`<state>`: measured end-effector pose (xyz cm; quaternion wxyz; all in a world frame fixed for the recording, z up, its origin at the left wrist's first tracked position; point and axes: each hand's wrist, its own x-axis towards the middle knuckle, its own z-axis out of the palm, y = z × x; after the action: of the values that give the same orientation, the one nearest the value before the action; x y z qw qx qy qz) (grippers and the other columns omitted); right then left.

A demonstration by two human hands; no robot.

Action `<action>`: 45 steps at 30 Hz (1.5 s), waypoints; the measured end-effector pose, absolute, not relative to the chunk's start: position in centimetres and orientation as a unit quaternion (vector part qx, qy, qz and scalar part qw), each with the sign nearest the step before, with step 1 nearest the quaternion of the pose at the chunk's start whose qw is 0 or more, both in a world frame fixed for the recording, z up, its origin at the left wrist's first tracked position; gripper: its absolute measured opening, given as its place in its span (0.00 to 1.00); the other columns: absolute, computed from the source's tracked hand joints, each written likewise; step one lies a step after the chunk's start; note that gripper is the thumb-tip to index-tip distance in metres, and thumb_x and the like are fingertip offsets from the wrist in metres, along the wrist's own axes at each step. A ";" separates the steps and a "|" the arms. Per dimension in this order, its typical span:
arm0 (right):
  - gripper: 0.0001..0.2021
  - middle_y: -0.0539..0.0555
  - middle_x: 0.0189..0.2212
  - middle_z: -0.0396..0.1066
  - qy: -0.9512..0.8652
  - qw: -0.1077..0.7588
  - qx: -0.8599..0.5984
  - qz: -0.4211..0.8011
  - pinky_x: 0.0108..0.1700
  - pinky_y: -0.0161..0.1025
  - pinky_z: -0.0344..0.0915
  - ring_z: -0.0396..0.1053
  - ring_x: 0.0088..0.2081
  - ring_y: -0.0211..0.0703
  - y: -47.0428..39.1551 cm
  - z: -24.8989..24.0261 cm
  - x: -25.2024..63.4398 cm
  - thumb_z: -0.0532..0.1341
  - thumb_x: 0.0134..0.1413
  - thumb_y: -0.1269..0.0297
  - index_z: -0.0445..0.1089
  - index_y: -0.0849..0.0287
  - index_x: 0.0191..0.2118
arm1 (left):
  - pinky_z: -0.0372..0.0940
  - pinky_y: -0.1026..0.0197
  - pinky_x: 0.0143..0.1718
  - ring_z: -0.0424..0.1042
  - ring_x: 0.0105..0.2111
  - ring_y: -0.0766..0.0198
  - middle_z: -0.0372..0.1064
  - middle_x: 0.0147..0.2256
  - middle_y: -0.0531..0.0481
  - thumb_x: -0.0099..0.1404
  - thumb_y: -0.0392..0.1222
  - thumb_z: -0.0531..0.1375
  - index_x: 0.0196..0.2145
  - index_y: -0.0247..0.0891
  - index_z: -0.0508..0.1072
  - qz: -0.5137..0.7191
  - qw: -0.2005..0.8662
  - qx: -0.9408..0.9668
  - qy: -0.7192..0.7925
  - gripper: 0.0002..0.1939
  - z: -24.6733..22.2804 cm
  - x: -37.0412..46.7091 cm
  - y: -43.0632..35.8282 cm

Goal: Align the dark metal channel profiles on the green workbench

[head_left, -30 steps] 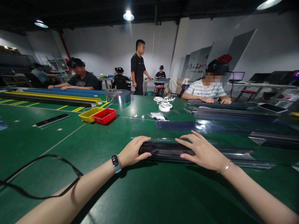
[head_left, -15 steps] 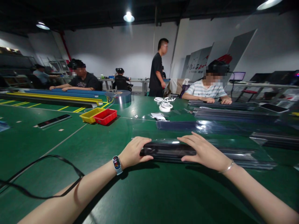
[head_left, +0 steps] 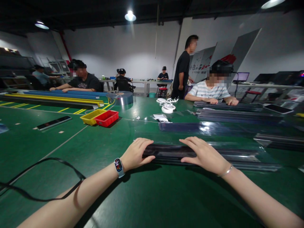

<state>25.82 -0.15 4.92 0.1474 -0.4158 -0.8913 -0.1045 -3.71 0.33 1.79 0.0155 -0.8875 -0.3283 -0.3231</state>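
A bundle of long dark strips (head_left: 168,152), partly covered by clear plastic film, lies across the green table in front of me. My left hand (head_left: 135,154) is closed around its left end, thumb on the near side and fingers over the far side. Farther along, my right hand (head_left: 204,155) grips the same bundle from above, its thumb low on the near edge. The bundle runs on to the right beyond my right hand, under loose film (head_left: 256,155). My fingertips on the far side are partly hidden.
Beyond the bundle lie a flat film-wrapped piece (head_left: 182,127), white coils (head_left: 168,108) and more dark strips (head_left: 237,114). To the left are a red bin (head_left: 107,118), a yellow bin (head_left: 89,117), a phone (head_left: 54,123) and a black cable (head_left: 59,161). A co-worker (head_left: 209,90) sits opposite.
My right hand has shifted slightly left along the bundle, and the film between my hands lies flatter. A standing person in the background has moved right.
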 end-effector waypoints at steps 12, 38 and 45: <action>0.26 0.57 0.44 0.62 -0.887 0.157 -0.424 -0.093 0.44 0.46 0.60 0.61 0.44 0.47 0.1 3.8 25.3 0.51 0.48 0.46 0.57 0.55 0.51 | 0.57 0.51 0.45 0.62 0.42 0.56 0.62 0.42 0.43 0.58 0.48 0.52 0.46 0.36 0.59 -0.324 0.017 -0.885 -0.335 0.20 1.9 -3.6 0.4; 0.20 0.56 0.44 0.62 -0.885 0.143 -0.434 -0.088 0.45 0.46 0.58 0.60 0.45 0.46 -0.6 4.1 24.6 0.49 0.52 0.52 0.59 0.54 0.49 | 0.62 0.62 0.31 0.67 0.29 0.64 0.67 0.28 0.50 0.61 0.48 0.49 0.38 0.38 0.64 -0.239 0.102 -0.916 -0.305 0.13 0.3 -3.8 0.6; 0.21 0.56 0.44 0.62 -0.885 0.143 -0.434 -0.093 0.45 0.46 0.58 0.60 0.44 0.47 -0.6 4.0 24.6 0.49 0.52 0.51 0.58 0.55 0.49 | 0.61 0.64 0.29 0.67 0.27 0.66 0.66 0.25 0.51 0.61 0.47 0.48 0.35 0.38 0.64 -0.255 0.111 -0.915 -0.293 0.12 0.2 -3.8 0.7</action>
<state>24.56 -0.57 4.03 0.1427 -0.4340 -0.8846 -0.0934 -3.77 0.67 0.22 0.1113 -0.9148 -0.2925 -0.2554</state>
